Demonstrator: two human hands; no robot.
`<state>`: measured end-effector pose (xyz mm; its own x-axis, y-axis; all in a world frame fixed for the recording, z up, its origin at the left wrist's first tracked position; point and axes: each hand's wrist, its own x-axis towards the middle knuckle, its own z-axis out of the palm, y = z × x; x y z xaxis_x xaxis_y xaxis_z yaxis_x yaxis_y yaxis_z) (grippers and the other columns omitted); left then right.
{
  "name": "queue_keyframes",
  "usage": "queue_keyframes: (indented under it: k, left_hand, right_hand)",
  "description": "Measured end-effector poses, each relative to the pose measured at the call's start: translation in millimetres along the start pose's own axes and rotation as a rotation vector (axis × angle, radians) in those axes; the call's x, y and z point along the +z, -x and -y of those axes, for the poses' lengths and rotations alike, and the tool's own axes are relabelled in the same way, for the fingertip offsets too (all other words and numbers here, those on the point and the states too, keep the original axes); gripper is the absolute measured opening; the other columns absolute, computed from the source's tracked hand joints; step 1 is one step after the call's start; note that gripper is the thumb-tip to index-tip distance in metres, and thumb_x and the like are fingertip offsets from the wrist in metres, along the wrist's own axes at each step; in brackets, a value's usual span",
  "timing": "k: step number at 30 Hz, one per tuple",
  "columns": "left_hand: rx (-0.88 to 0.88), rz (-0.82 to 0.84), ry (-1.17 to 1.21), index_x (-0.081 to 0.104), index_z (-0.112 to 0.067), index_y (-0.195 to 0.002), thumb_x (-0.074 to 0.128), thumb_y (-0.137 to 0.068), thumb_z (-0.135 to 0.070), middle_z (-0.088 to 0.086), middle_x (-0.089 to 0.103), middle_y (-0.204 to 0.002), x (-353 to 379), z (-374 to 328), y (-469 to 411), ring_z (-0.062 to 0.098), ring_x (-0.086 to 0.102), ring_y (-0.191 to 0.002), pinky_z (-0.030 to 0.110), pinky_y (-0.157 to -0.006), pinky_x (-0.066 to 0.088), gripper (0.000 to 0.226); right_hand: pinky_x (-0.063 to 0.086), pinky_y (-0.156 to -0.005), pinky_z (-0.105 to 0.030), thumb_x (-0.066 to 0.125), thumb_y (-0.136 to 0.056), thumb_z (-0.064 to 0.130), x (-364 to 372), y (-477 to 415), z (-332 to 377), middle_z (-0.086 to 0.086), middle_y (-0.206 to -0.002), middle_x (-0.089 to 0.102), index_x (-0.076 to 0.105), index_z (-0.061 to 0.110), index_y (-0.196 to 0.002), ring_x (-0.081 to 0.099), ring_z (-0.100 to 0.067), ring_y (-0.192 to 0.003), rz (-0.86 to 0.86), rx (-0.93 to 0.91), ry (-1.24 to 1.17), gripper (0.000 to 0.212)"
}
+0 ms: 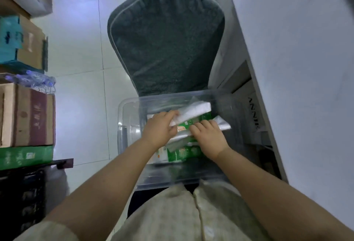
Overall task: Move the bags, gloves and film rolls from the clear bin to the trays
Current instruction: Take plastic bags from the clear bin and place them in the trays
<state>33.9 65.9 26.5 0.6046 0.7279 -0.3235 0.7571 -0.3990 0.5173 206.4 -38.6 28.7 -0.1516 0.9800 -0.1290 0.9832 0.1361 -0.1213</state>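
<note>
A clear bin point(126, 124) sits in front of me against a green-grey chair. Inside lie green printed packs point(182, 153) and pale plastic packs. My left hand point(160, 126) reaches into the bin and pinches the near end of a white pack of bags point(193, 111), which is tilted up toward the bin's right rear. My right hand point(209, 137) rests palm down on a silvery plastic pack point(222, 124) in the middle of the bin, fingers curled over its edge. No trays are in view.
A padded chair back point(166, 39) stands right behind the bin. Stacked cardboard boxes point(28, 114) and a green box point(26, 155) line the left side. A white cabinet or counter point(297, 68) runs along the right. Pale tiled floor point(80, 97) lies between.
</note>
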Motion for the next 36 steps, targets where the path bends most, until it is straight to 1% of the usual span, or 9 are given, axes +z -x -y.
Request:
queue_keyframes:
  k: [3, 9, 15, 19, 23, 28, 30, 32, 36]
  left_hand:
    - [0.103, -0.048, 0.045, 0.054, -0.033, -0.123, 0.063, -0.080, -0.024, 0.001, 0.062, -0.117, -22, -13, 23, 0.022, 0.056, -0.103, 0.035, -0.079, 0.049, 0.045]
    - [0.385, -0.044, 0.009, 0.054, -0.036, -0.121, 0.061, -0.080, -0.028, -0.002, 0.064, -0.113, -48, -28, 74, 0.022, 0.056, -0.101, 0.031, -0.076, 0.044, 0.042]
    - [0.665, 0.088, -0.081, 0.050, -0.029, -0.127, 0.053, -0.082, -0.031, 0.002, 0.061, -0.118, -54, -62, 138, 0.025, 0.053, -0.105, 0.038, -0.086, 0.045, 0.046]
    - [0.899, 0.135, -0.234, 0.040, -0.025, -0.135, 0.050, -0.071, -0.049, 0.002, 0.055, -0.122, -45, -92, 182, 0.027, 0.048, -0.109, 0.043, -0.090, 0.043, 0.069]
    - [1.100, 0.057, -0.372, 0.040, -0.025, -0.136, 0.065, -0.075, -0.042, 0.000, 0.055, -0.119, -22, -134, 218, 0.027, 0.046, -0.108, 0.040, -0.085, 0.039, 0.068]
    - [1.371, 0.012, -0.344, 0.061, -0.016, -0.121, 0.076, -0.066, -0.019, 0.004, 0.066, -0.091, 5, -192, 269, 0.030, 0.057, -0.082, 0.039, -0.065, 0.043, 0.056]
    - [1.457, 0.012, -0.335, 0.060, -0.018, -0.122, 0.075, -0.072, -0.025, 0.003, 0.068, -0.093, 18, -222, 289, 0.028, 0.058, -0.085, 0.039, -0.067, 0.043, 0.053]
    - [1.512, 0.040, -0.323, 0.056, -0.020, -0.127, 0.073, -0.077, -0.031, 0.002, 0.068, -0.101, 32, -253, 312, 0.029, 0.057, -0.093, 0.040, -0.073, 0.044, 0.054]
    - [1.597, 0.067, -0.295, 0.054, -0.021, -0.128, 0.072, -0.076, -0.026, 0.005, 0.067, -0.106, 66, -313, 366, 0.032, 0.054, -0.097, 0.041, -0.075, 0.043, 0.056]
  right_hand:
    - [0.045, -0.069, -0.037, 0.075, -0.054, 0.003, -27, 23, 25, -0.006, -0.084, 0.062, 0.061, 0.013, -0.091, 0.057, -0.029, -0.074, -0.148, 0.110, -0.014, 0.041]
    - [0.038, -0.068, -0.037, 0.064, -0.078, 0.010, -53, 72, 100, -0.006, -0.075, 0.061, 0.066, 0.013, -0.082, 0.055, -0.028, -0.068, -0.546, 0.343, 0.024, 0.005]
    - [0.040, -0.065, -0.037, 0.058, -0.080, 0.011, -60, 133, 175, -0.006, -0.075, 0.060, 0.059, 0.013, -0.077, 0.054, -0.028, -0.069, -0.758, 0.595, 0.037, 0.003]
    - [0.043, -0.064, -0.040, 0.066, -0.074, 0.007, -67, 184, 203, -0.008, -0.077, 0.060, 0.057, 0.012, -0.080, 0.054, -0.029, -0.070, -0.855, 0.784, 0.090, 0.012]
    - [0.043, -0.060, -0.039, 0.075, -0.070, 0.005, -82, 238, 225, -0.008, -0.068, 0.058, 0.061, 0.008, -0.070, 0.051, -0.027, -0.062, -0.900, 0.934, 0.189, 0.014]
    - [0.041, -0.065, -0.038, 0.062, -0.083, 0.010, -102, 314, 254, -0.008, -0.071, 0.061, 0.065, 0.007, -0.074, 0.048, -0.024, -0.071, -0.971, 1.097, 0.344, 0.010]
    - [0.044, -0.069, -0.039, 0.068, -0.080, 0.006, -109, 351, 267, -0.007, -0.078, 0.065, 0.068, 0.007, -0.080, 0.054, -0.027, -0.076, -0.960, 1.178, 0.413, 0.001]
    - [0.047, -0.073, -0.041, 0.073, -0.077, 0.006, -114, 391, 281, -0.007, -0.086, 0.067, 0.070, 0.009, -0.088, 0.060, -0.031, -0.081, -0.902, 1.284, 0.490, 0.012]
    - [0.039, -0.083, -0.041, 0.069, -0.073, 0.004, -112, 482, 316, -0.008, -0.098, 0.068, 0.070, 0.012, -0.098, 0.049, -0.027, -0.097, -0.777, 1.437, 0.646, 0.026]
